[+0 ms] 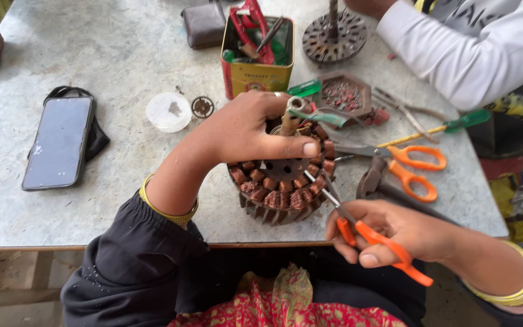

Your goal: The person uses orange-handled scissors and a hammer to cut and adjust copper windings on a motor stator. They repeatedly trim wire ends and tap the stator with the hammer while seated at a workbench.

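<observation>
Where the grey tabletop (122, 48) begins at far left, a black phone (59, 142) lies face up on a dark strap, w/ a round white lid (168, 112) & a small gear (202, 107) to its right. Centre, near edge: left hand (243, 130) rests on top of the motor stator (282, 181), fingers curled over it, thumb stretched flat across the centre plate; copper coils ring the stator, which sits upright on the table. Far centre: yellow tin (258, 57) holding red pliers & other tools; dark rotor disc (334, 36) just right of it. Right of the stator: a tray of small red parts (343, 97), a green-handled screwdriver (455, 126), spare orange scissors (407, 166) & a hammer head beside them. Near right: right hand (394, 233) is closed round the orange-handled scissors (364, 233), blades pointing up-left & touching the stator's coil ring. Far right: another person's white sleeve (455, 48) reaches over the table.
</observation>
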